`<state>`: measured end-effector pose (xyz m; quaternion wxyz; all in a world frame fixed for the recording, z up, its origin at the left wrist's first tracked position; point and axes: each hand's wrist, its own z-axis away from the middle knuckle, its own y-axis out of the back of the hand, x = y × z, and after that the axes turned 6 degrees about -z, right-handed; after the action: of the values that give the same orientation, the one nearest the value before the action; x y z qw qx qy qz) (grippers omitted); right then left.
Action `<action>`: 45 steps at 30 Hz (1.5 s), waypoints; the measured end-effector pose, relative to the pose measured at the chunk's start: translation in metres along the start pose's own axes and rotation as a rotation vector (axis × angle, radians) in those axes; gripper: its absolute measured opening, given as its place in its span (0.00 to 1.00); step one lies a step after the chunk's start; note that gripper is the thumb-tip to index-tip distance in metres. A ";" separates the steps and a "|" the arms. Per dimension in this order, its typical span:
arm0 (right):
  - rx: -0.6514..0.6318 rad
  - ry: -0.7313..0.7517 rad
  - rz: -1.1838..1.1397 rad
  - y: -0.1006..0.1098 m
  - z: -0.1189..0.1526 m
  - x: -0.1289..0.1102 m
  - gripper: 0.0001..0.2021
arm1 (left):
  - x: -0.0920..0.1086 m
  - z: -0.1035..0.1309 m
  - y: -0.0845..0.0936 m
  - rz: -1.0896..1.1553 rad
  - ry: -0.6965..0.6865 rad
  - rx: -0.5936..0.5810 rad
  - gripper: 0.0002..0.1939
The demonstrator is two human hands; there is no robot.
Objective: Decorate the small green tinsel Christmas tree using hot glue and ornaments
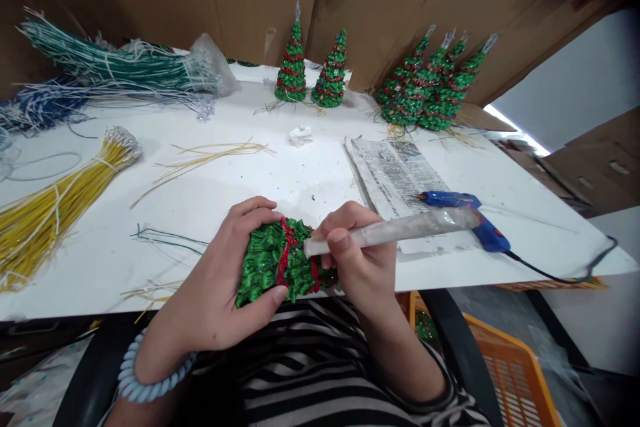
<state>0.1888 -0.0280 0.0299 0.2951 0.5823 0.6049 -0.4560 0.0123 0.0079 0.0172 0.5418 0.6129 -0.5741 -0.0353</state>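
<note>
White covers the surface (240,193) I view from afar, a yellow wire bundle (65,207) lying at left. At the front edge, my left hand (220,280) curls its fingers around a red-trimmed green tree (263,260), tipped on its side. My right hand (363,267) grips a slim whitish stick (410,230) in its fingers, the tip over the tree's branches.

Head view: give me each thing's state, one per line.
left hand, closed around held tree
right hand, closed on white stick
held tree, tipped sideways
white stick, lower end at held tree
glue gun, lying on its side
yellow wire bundle, tied
green wire bundle, tied
back trees, standing
newspaper, lying flat
white scrap, crumpled
</note>
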 end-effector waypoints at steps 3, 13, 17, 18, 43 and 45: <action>-0.052 -0.014 0.036 -0.001 0.000 0.000 0.20 | 0.000 0.000 0.000 0.000 -0.007 0.002 0.31; -0.034 0.013 0.041 0.000 -0.001 0.000 0.21 | 0.000 0.000 0.000 0.006 -0.004 0.002 0.31; -0.014 -0.011 0.039 -0.001 -0.002 -0.001 0.22 | -0.001 -0.001 0.000 0.003 -0.007 0.000 0.31; -0.014 -0.016 0.047 -0.001 -0.002 -0.001 0.22 | -0.002 -0.001 0.000 0.003 -0.009 0.001 0.31; 0.033 -0.039 0.063 0.011 0.010 -0.004 0.04 | 0.000 0.001 0.002 0.011 -0.001 -0.006 0.31; -0.008 -0.035 0.128 0.014 0.012 -0.008 0.03 | 0.001 0.001 0.002 0.014 0.008 -0.010 0.31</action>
<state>0.2020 -0.0439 0.0293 0.3364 0.6106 0.5630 -0.4439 0.0105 0.0073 0.0183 0.5473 0.6064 -0.5760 -0.0317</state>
